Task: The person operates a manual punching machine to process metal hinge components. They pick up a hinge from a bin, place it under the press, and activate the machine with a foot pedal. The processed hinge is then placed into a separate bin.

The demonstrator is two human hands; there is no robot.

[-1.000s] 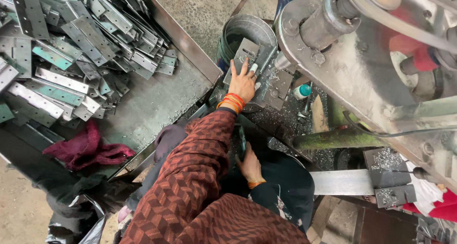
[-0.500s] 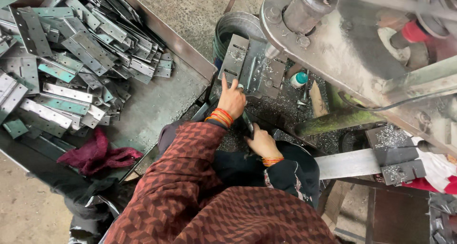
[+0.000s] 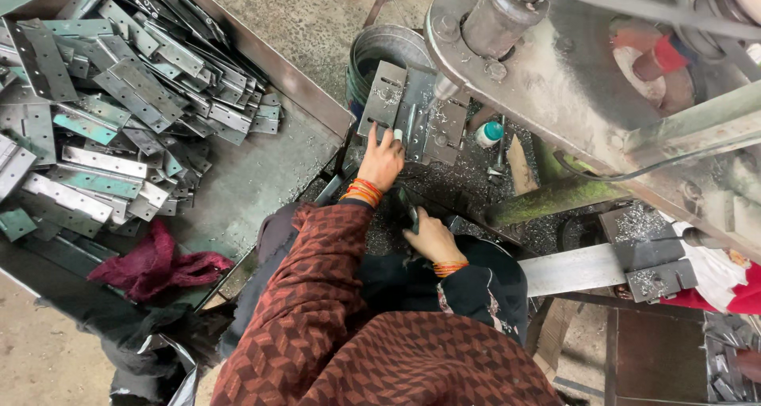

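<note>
just left hand (image 3: 382, 162) on perforated steel plate (image 3: 412, 113) (shavings-flecked)

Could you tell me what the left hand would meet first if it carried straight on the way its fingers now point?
The left hand points up the picture and already rests at the edge of the hinge plate under the drill bit, so it would likely meet that plate first.

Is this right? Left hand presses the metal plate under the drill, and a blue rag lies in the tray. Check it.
Not quite: the rag is dark red, not blue, as the head view shows. The left hand does press the metal plate under the drill, and the rag lies in the tray.
</note>
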